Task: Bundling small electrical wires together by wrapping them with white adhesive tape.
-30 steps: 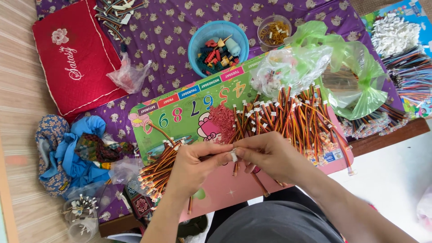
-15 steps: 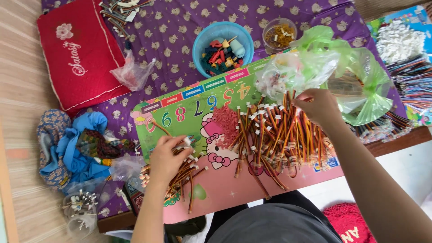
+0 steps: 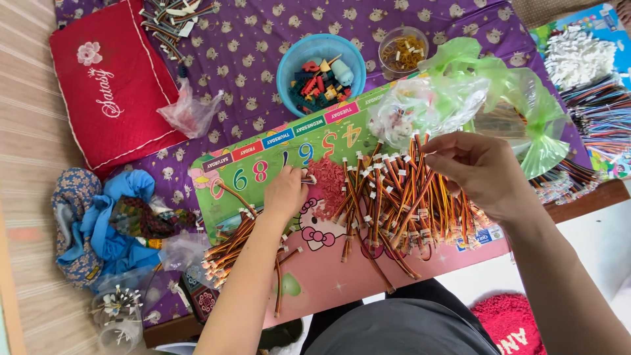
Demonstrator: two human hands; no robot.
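Seen from above, a person sits at a low table draped in a purple patterned cloth (image 3: 250, 52), working on a pink and green picture board (image 3: 328, 276). The right hand (image 3: 476, 171) pinches a wire in the loose pile of striped wire leads (image 3: 401, 204) spread across the board. The left hand (image 3: 286, 192) is curled, fingertips touching small red connectors (image 3: 327, 177); a sorted bundle of leads (image 3: 233, 246) lies just beside its forearm. A blue bowl (image 3: 321, 64), red cushion (image 3: 108, 85) and green plastic bag (image 3: 506, 85) lie around.
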